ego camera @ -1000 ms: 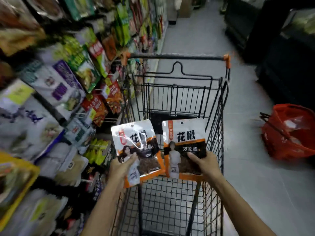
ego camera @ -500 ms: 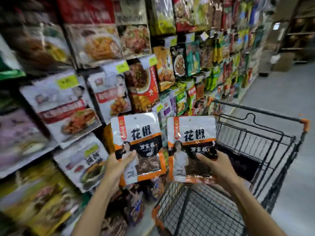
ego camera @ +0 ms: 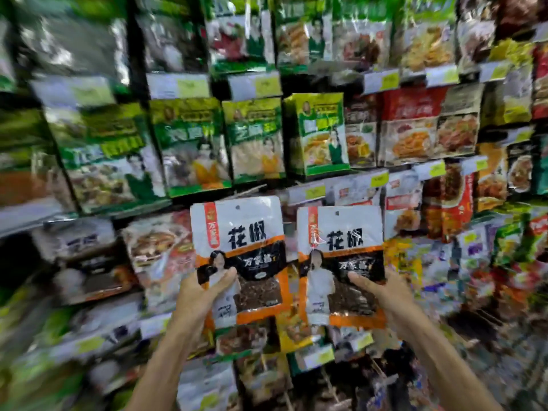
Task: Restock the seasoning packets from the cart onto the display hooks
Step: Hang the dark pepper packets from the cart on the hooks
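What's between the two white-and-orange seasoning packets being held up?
Nothing touches both: the head view shows the left white-and-orange seasoning packet and the right white-and-orange seasoning packet held apart, with only blurred hanging display packets behind the gap.

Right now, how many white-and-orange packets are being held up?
2. The left packet is gripped by the left hand, the right packet by the right hand, side by side. More may hide in the blurry display behind.

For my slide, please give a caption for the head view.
Left hand holds left packet and right hand holds right packet upright before the packed display wall.
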